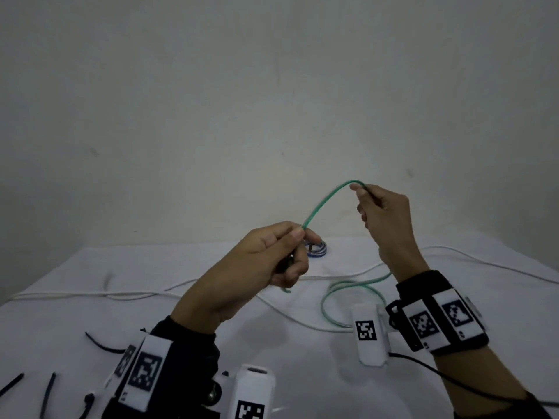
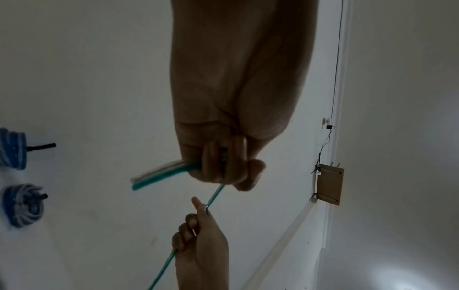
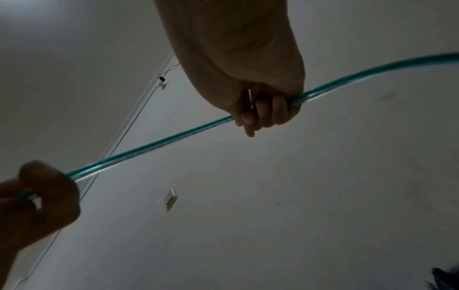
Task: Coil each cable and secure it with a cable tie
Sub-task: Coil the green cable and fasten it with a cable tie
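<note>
A green cable [image 1: 325,199] arches in the air between my two hands above the white table [image 1: 211,313]. My left hand [image 1: 272,252] grips it near its cut end, which sticks out below the fist [image 2: 159,177]. My right hand [image 1: 375,207] pinches the cable higher up and to the right, fingers curled round it [image 3: 268,109]. The rest of the green cable [image 1: 348,297] drops behind my right wrist and lies in a loose loop on the table. Several black cable ties [image 1: 48,391] lie at the near left.
A long white cable [image 1: 151,293] runs across the table from left to right. A coiled blue and white bundle [image 1: 408,247] sits behind my left hand; the left wrist view shows two such tied bundles [image 2: 23,205]. A plain wall stands behind the table.
</note>
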